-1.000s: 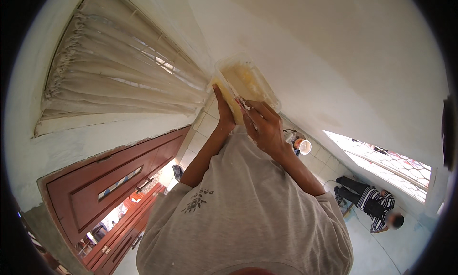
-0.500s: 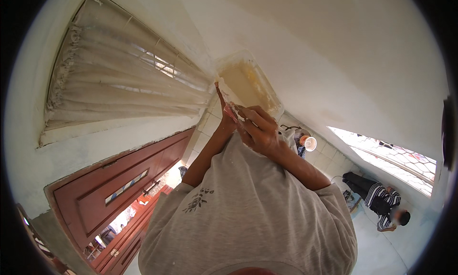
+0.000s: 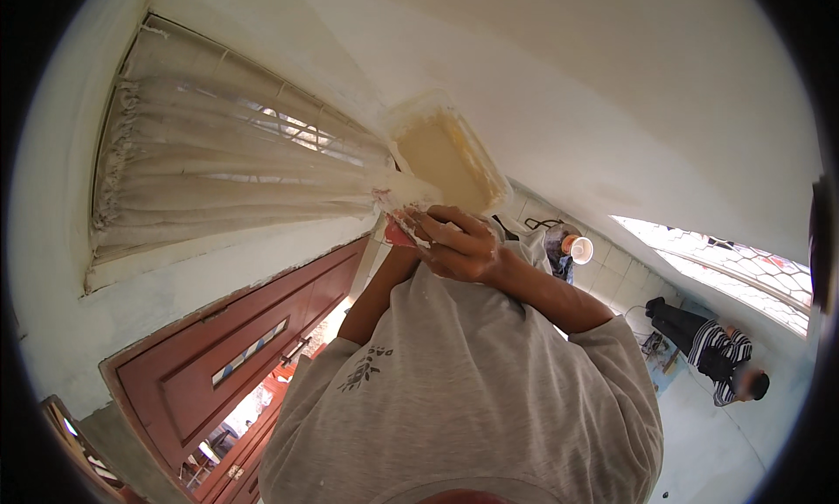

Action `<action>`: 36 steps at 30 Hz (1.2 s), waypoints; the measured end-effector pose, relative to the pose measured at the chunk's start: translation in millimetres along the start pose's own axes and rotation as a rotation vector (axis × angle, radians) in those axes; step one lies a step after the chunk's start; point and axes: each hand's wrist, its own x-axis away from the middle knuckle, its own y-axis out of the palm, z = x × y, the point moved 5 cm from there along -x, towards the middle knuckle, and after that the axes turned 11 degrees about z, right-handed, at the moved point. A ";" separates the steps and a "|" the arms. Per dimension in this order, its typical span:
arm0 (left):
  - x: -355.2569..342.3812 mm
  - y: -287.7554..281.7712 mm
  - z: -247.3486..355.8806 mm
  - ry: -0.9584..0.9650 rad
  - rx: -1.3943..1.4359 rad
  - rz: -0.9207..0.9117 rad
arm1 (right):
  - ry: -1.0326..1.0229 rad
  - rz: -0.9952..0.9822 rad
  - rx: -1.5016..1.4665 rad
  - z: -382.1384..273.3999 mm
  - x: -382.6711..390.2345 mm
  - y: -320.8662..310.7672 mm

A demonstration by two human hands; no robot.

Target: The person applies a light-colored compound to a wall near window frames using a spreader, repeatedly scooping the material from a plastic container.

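My left hand (image 3: 400, 257) is mostly behind the tool and my right hand, its fingers hidden, beside a translucent plastic tub (image 3: 446, 159) holding cream-coloured paste. My right hand (image 3: 459, 246) is closed around a red-handled tool (image 3: 399, 231), apparently a scraper, whose head is smeared with whitish paste and sits over the tub's near-left side. Paste also streaks my right fingers. Both forearms come up over my grey T-shirt (image 3: 454, 399).
A curtained, barred window (image 3: 227, 172) is at left above a red-brown door (image 3: 201, 347). A white wall (image 3: 594, 93) rises ahead. A bucket (image 3: 580, 249) stands on floor tiles. At right, a person (image 3: 717, 355) in striped top lies near the grilled window (image 3: 725, 268) in this view.
The tool's pasty head has swung leftward and down across the tub's near edge. My right hand has dropped slightly, and more of my left hand is now covered. The whole view has shifted slightly.
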 end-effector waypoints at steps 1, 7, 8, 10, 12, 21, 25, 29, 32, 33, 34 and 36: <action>1.0 -1.7 -0.7 -0.005 -0.007 0.001 | -0.024 0.006 0.011 -0.7 -0.2 0.3; 7.6 -7.0 -3.0 -0.029 -0.034 0.006 | -0.066 0.053 -0.003 -0.9 -5.5 -0.8; 7.9 -6.8 -3.6 -0.031 -0.035 0.008 | -0.070 0.071 0.009 -1.0 -4.6 -0.4; 8.6 -5.1 -4.7 -0.035 -0.043 0.007 | -0.080 0.107 0.033 -0.6 -1.8 0.4; 8.7 -3.6 -5.4 -0.040 -0.043 0.005 | -0.078 0.104 0.029 1.4 -0.5 -0.1; 3.1 6.8 -7.8 -0.047 -0.063 -0.018 | -0.090 0.192 0.029 7.6 -4.8 -3.4; 0.7 15.0 -6.9 -0.048 -0.065 -0.031 | -0.103 0.240 0.037 9.5 -4.7 -5.9; -4.6 35.5 3.6 -0.014 -0.071 -0.053 | -0.097 0.248 -0.003 11.5 -8.8 -13.4; -19.0 67.5 19.7 0.066 -0.061 -0.065 | -0.001 0.297 -0.070 16.0 -9.3 -20.8; -25.6 82.8 27.2 0.113 -0.051 -0.072 | 0.075 0.307 -0.058 17.1 -11.5 -25.1; -33.3 100.5 37.0 0.177 -0.043 -0.076 | 0.153 0.319 -0.045 20.0 -16.2 -29.8; -41.0 120.0 48.7 0.269 -0.039 -0.079 | 0.327 0.247 0.208 38.0 -22.7 -44.3</action>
